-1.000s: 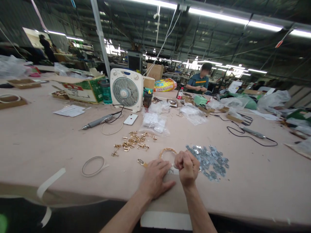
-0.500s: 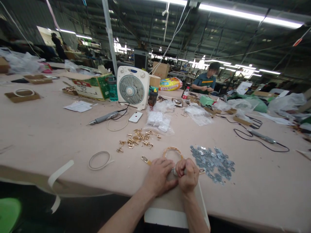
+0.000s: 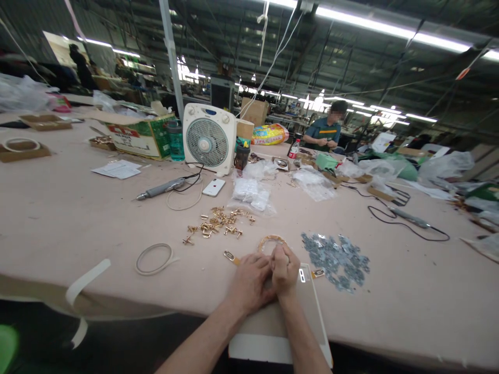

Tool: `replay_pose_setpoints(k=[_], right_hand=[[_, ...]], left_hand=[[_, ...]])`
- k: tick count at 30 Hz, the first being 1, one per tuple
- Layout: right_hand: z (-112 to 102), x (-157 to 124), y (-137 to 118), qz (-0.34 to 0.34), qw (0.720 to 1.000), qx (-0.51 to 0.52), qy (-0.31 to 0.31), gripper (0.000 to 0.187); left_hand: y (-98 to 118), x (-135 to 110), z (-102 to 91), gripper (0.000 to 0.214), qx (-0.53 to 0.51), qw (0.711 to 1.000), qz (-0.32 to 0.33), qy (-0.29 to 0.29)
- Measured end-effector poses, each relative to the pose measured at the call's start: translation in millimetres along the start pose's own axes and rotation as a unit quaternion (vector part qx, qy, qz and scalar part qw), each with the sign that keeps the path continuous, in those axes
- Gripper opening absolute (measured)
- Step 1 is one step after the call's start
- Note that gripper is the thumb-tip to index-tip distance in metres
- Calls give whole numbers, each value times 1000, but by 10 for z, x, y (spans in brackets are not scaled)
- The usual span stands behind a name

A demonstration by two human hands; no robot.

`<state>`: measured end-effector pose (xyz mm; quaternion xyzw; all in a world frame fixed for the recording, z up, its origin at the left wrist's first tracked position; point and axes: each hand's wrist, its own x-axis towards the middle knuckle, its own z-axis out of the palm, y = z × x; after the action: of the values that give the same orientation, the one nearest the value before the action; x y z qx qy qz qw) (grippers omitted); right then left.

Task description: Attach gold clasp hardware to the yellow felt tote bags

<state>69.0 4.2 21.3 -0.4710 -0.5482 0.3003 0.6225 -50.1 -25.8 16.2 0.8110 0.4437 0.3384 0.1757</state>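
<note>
My left hand (image 3: pixel 250 280) and my right hand (image 3: pixel 285 271) are pressed together on a flat beige panel (image 3: pixel 307 301) at the table's near edge. Both have curled fingers closed over something small that I cannot make out. A tan braided handle (image 3: pixel 268 240) with gold end clips arches just beyond my knuckles. Left of it lies a scatter of small gold fittings (image 3: pixel 216 224). A heap of small silver plates (image 3: pixel 335 255) lies to the right.
A loop of white tape (image 3: pixel 153 258) lies at the left. Farther back are an electric screwdriver (image 3: pixel 159 189), a white phone (image 3: pixel 213 187), a bag of parts (image 3: pixel 251 195), a fan (image 3: pixel 208 139) and a green carton (image 3: pixel 136 137). Another person (image 3: pixel 325 132) works across the table.
My right hand has come down and leftward from a raised fist to rest against my left hand. The view has shifted slightly.
</note>
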Motion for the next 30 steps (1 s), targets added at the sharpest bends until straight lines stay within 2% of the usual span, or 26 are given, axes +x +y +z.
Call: replay_pose_setpoints(k=[4,8,10,15,19,22,26,28,30], right_hand=[[-62,165,-63,94,989,116,13,47],[-157,336,-69,105,966,227,68,43],[-144,402,-56,114,963,235,69,43],[-1,436,-10,150,969,192,23,43],[14,385,-10,125,980,154,-4,43],[-15,318,-27,97,990,91,-51,45],[-4,189,-30,-13,995,-20,-92,43],[13,138,-50,-60,991,-41,-114,43],[11,120,-117,-70,988,-27,-137,43]], left_hand=[[26,-4,-2,50,14,1000,-20,4],[18,-6,13,59,30,999,-29,1],[9,-4,18,63,31,999,-25,-4],[5,6,18,66,28,999,-33,-2],[2,10,23,59,21,999,-38,-5],[-13,12,39,57,15,999,-37,-6],[-44,6,88,57,8,999,-34,-2],[-53,2,114,57,9,999,-41,10],[-51,2,125,56,9,999,-46,18]])
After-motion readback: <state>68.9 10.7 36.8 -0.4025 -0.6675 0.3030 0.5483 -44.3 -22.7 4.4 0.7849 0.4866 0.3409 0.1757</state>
